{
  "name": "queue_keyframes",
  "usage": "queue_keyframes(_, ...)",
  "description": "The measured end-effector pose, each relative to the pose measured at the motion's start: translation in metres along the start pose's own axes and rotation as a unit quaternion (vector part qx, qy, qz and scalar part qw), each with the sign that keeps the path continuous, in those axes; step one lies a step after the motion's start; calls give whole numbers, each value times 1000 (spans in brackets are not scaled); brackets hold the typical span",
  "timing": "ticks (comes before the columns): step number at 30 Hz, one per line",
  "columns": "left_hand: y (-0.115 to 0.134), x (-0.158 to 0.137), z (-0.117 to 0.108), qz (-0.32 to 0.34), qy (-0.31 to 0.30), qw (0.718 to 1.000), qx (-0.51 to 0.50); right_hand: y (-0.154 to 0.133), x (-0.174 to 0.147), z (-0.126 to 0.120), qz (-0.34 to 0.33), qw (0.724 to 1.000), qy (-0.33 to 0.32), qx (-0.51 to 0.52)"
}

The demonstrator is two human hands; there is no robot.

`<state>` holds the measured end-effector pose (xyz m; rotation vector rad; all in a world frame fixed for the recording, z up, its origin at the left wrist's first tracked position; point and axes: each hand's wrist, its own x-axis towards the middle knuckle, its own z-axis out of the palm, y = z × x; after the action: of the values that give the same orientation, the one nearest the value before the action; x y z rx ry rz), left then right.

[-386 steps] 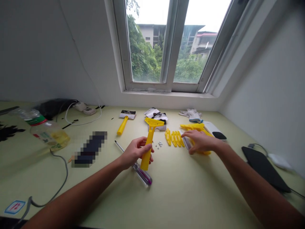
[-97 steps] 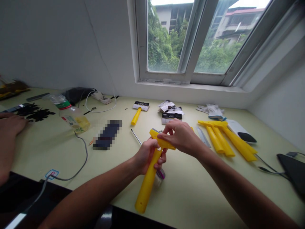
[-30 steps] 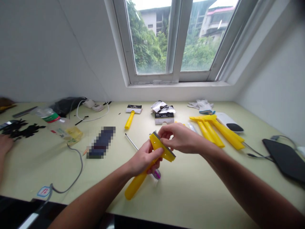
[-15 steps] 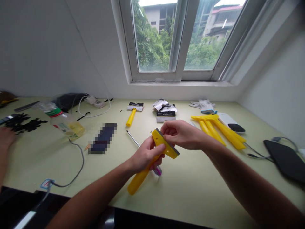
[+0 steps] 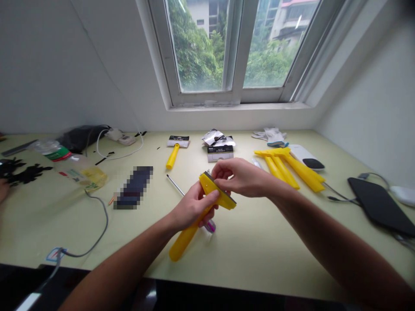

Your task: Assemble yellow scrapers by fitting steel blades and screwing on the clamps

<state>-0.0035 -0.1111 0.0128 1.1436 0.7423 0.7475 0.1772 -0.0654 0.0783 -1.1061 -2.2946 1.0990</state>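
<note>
My left hand (image 5: 191,205) is closed round a yellow scraper (image 5: 184,242) just below its wide head, with the thumb lying on the head's flat face. The handle slants down to the left, and a dark strip (image 5: 227,195) runs along the head's upper edge. My right hand (image 5: 235,175) is closed, its bent fingers pinched at that edge; whatever sits between the fingertips is hidden. Beneath the scraper lies a screwdriver (image 5: 175,185) with a clear and purple handle (image 5: 210,226). Small metal bits (image 5: 208,172) show just beyond the scraper's head.
Right are several yellow scrapers (image 5: 303,172), a white device (image 5: 306,157), gloves (image 5: 272,135) and a black tablet-like device (image 5: 379,205). A packaged scraper (image 5: 173,156) and wrappers (image 5: 220,152) lie behind. Left are a tilted bottle (image 5: 73,166), a cable (image 5: 105,224), black scraps (image 5: 27,170) and another person's hand (image 5: 3,190).
The view has turned slightly to the right, so everything on the table sits further left. Both hands stay at the scraper's head, with the right fingers shifted a little along the dark edge.
</note>
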Motion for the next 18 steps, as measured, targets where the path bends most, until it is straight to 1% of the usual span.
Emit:
queue_keyframes(2,-1,0,0,-7,3,1000,5,-1,0,1,-7,999,24,-48)
queue_keyframes(6,0,0,1,-9,9,999,32,-3,-1,0,2,997,17,-71)
queue_keyframes(8,1,-1,2,-7,9,999,49,-3,0,-1,20,998,5,-56)
queue_keyframes(11,2,0,3,1,8,998,60,0,1,-2,42,999,-16,-6)
queue_keyframes(15,2,0,2,20,5,998,63,5,2,-3,22,999,-23,19)
queue_keyframes(18,3,0,0,27,-14,998,58,7,1,-3,23,998,-43,43)
